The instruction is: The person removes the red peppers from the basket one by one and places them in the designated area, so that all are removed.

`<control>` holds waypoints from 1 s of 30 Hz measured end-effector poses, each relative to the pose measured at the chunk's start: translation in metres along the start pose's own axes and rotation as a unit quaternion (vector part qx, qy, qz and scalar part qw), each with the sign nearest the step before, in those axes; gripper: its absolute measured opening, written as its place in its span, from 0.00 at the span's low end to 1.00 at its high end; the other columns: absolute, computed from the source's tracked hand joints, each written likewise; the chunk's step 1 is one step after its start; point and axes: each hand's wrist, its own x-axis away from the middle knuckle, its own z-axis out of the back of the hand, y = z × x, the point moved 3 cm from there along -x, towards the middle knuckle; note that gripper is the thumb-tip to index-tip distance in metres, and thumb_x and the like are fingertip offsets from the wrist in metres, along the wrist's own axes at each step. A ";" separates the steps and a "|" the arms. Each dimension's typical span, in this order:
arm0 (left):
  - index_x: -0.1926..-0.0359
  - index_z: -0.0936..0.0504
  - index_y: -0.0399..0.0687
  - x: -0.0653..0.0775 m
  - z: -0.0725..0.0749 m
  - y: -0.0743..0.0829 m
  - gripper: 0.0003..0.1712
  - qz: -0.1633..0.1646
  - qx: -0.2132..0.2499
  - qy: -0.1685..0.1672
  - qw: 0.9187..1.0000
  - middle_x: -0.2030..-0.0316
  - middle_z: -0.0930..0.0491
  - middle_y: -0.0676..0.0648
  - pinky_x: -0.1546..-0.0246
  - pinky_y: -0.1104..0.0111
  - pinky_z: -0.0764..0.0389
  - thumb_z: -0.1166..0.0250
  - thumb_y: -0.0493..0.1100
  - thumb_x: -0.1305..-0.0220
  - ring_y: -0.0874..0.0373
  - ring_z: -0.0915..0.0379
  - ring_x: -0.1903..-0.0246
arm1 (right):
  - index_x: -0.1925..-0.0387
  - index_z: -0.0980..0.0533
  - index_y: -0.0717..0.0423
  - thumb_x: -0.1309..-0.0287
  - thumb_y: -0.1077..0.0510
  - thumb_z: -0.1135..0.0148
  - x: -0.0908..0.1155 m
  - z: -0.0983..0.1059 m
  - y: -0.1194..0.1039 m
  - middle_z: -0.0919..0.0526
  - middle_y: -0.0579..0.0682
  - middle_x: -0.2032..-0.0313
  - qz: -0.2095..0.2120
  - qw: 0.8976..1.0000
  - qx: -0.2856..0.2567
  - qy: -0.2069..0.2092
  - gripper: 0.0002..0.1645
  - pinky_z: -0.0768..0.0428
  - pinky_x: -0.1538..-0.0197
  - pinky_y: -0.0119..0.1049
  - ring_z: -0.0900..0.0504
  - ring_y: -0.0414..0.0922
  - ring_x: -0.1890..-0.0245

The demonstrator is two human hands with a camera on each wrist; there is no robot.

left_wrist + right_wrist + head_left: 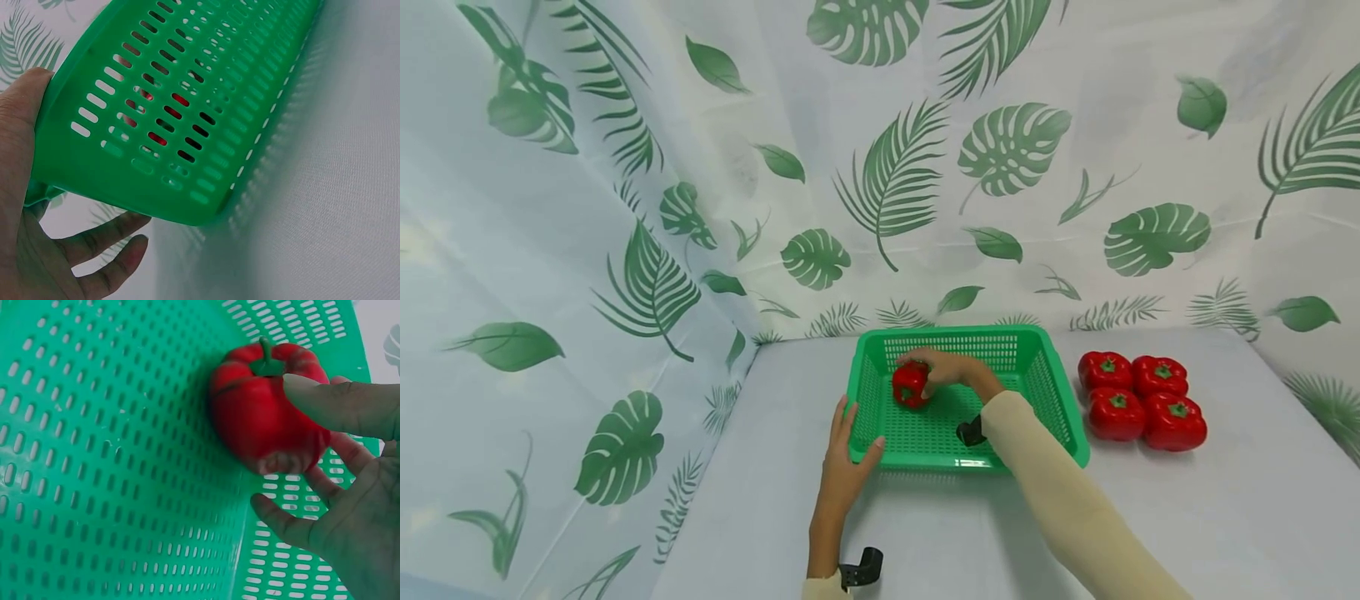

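A red bell pepper [909,385] with a green stem is inside the green plastic basket [955,461], toward its back left. My right hand [946,368] reaches over the front rim and holds this pepper. In the right wrist view, the thumb lies across the near side of the pepper [256,415], other fingers reach behind it, and one finger stays apart below. My left hand [844,467] touches the basket's front left corner, its fingers fairly straight. Through the slots of the basket wall [125,175], bits of red show in the left wrist view.
Several red bell peppers [1117,414] stand grouped on the white table [752,500], just right of the basket. A leaf-patterned sheet [910,275] hangs behind the table and along its left side. Dark wrist cameras [861,568] are strapped to both wrists.
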 end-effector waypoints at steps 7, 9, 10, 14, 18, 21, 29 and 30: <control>0.24 0.44 0.52 -0.001 0.000 0.002 0.44 -0.009 -0.002 -0.001 1.000 0.22 0.56 0.53 0.32 0.45 0.39 0.38 0.60 0.35 0.50 0.55 0.24 | 0.30 0.36 0.54 0.53 0.70 0.31 0.000 -0.004 -0.001 0.40 0.63 0.32 -0.031 0.998 0.054 0.008 0.47 0.25 0.41 0.54 0.36 0.62 0.36; 0.24 0.44 0.52 0.000 0.000 0.002 0.43 -0.009 -0.003 0.000 1.000 0.22 0.55 0.51 0.32 0.45 0.39 0.38 0.58 0.34 0.49 0.55 0.24 | 0.31 0.34 0.54 0.52 0.68 0.30 0.000 -0.005 -0.002 0.37 0.63 0.34 -0.037 0.997 0.066 0.008 0.45 0.24 0.41 0.53 0.34 0.61 0.37; 0.24 0.44 0.52 0.000 0.000 0.002 0.43 -0.009 -0.003 0.001 1.000 0.22 0.55 0.51 0.32 0.45 0.39 0.37 0.58 0.34 0.50 0.55 0.24 | 0.32 0.33 0.53 0.52 0.68 0.29 0.000 -0.006 -0.002 0.35 0.63 0.35 -0.041 0.997 0.067 0.008 0.44 0.24 0.41 0.52 0.33 0.60 0.37; 0.25 0.43 0.51 0.001 0.000 0.001 0.43 -0.010 0.000 0.001 1.000 0.22 0.55 0.50 0.32 0.44 0.39 0.37 0.58 0.35 0.50 0.55 0.24 | 0.34 0.33 0.54 0.52 0.67 0.28 0.000 -0.010 -0.001 0.32 0.63 0.36 -0.056 0.997 0.047 0.007 0.42 0.25 0.40 0.52 0.32 0.60 0.38; 0.25 0.43 0.50 0.001 -0.001 0.001 0.43 -0.010 0.000 0.003 1.000 0.22 0.55 0.51 0.32 0.45 0.39 0.37 0.57 0.35 0.50 0.55 0.24 | 0.34 0.36 0.57 0.52 0.67 0.28 0.001 -0.012 0.002 0.34 0.62 0.34 -0.063 0.998 0.027 0.010 0.44 0.26 0.38 0.53 0.33 0.60 0.36; 0.25 0.43 0.50 0.001 -0.002 0.001 0.42 -0.006 0.001 0.003 1.000 0.22 0.55 0.53 0.32 0.45 0.40 0.36 0.54 0.35 0.50 0.56 0.24 | 0.33 0.39 0.58 0.51 0.67 0.29 0.001 -0.012 0.005 0.35 0.62 0.34 -0.068 0.997 0.019 0.014 0.44 0.25 0.39 0.51 0.32 0.59 0.36; 0.25 0.42 0.51 0.002 -0.001 0.003 0.42 -0.005 -0.010 0.005 1.000 0.22 0.55 0.53 0.33 0.43 0.38 0.36 0.54 0.35 0.48 0.54 0.25 | 0.35 0.41 0.59 0.50 0.63 0.27 0.007 -0.008 0.007 0.36 0.63 0.34 -0.077 0.996 -0.025 0.033 0.44 0.21 0.43 0.49 0.31 0.60 0.37; 0.25 0.42 0.51 0.002 -0.001 0.003 0.42 -0.004 -0.011 0.006 1.000 0.23 0.55 0.54 0.33 0.43 0.38 0.36 0.54 0.35 0.48 0.54 0.25 | 0.35 0.41 0.60 0.50 0.62 0.27 0.009 -0.007 0.006 0.37 0.64 0.33 -0.072 0.996 -0.027 0.034 0.44 0.21 0.43 0.49 0.32 0.61 0.36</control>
